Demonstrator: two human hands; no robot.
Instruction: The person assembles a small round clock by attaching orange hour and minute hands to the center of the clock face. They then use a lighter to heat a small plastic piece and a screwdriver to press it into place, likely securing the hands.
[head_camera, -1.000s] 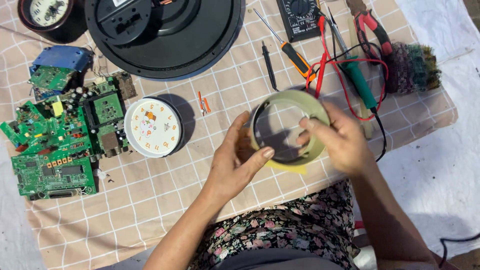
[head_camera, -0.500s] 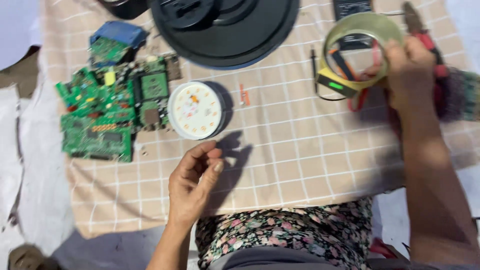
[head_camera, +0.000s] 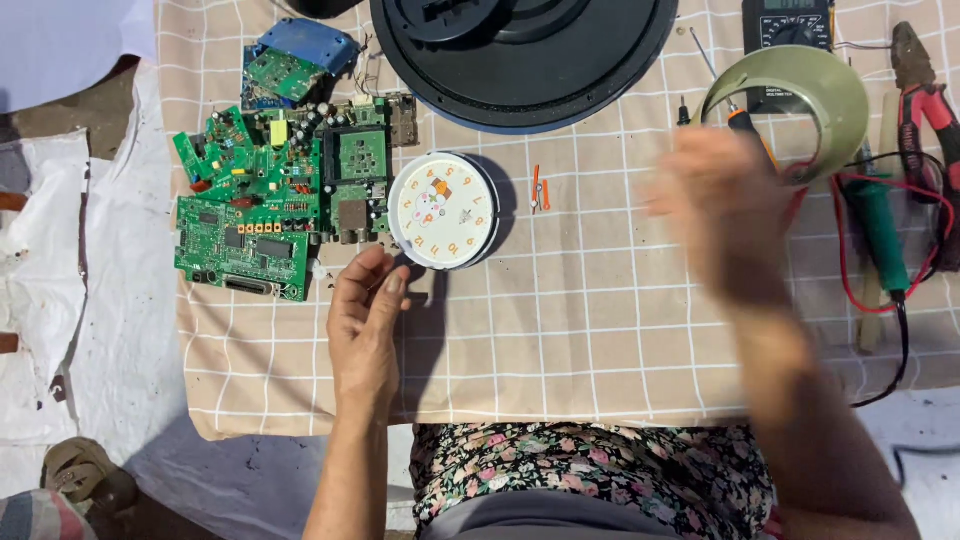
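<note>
I saw the left hand (head_camera: 365, 325) spread, touching the white clock dial (head_camera: 443, 210) mid-frame, while the blurred right hand (head_camera: 725, 215) looked empty, green ring (head_camera: 800, 100) upper right.

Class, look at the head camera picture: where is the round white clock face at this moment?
The round white clock face lies on the checked beige cloth, left of centre, just right of the green circuit boards, with the left hand just below it.

Matt checked cloth (head_camera: 600, 330), glossy green circuit boards (head_camera: 240, 230), smooth white plastic clock face (head_camera: 443, 210).
</note>
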